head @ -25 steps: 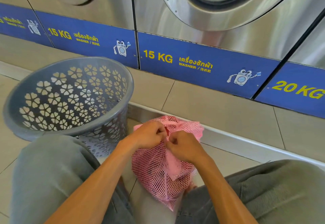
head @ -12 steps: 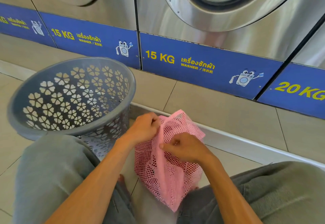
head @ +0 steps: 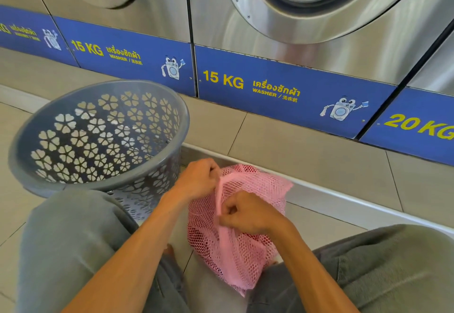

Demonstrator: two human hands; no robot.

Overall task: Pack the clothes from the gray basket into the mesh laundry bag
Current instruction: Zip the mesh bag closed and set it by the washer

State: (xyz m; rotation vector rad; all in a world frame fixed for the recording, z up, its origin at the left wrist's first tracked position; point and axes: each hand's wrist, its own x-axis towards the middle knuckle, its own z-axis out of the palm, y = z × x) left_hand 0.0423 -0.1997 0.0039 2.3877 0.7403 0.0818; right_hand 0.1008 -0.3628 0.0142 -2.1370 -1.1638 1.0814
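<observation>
A pink mesh laundry bag (head: pixel 243 251) sits on the floor between my knees, bulging, with dark red cloth showing through the mesh. My left hand (head: pixel 199 180) grips the bag's top edge at the left. My right hand (head: pixel 248 214) pinches the pink band along the bag's opening, lower down the seam. The gray basket (head: pixel 59 187) with flower-shaped holes stands to the left of the bag; no clothes show in the part of its inside that I can see.
Steel washing machines (head: pixel 319 17) with blue 15 KG and 20 KG labels line the wall ahead, on a raised tiled step (head: pixel 307 150). My knees in gray trousers (head: pixel 73 251) flank the bag on the tiled floor.
My hands have parted: the left one stays at the bag's top edge, and the right one has slid down along the pink band toward me.
</observation>
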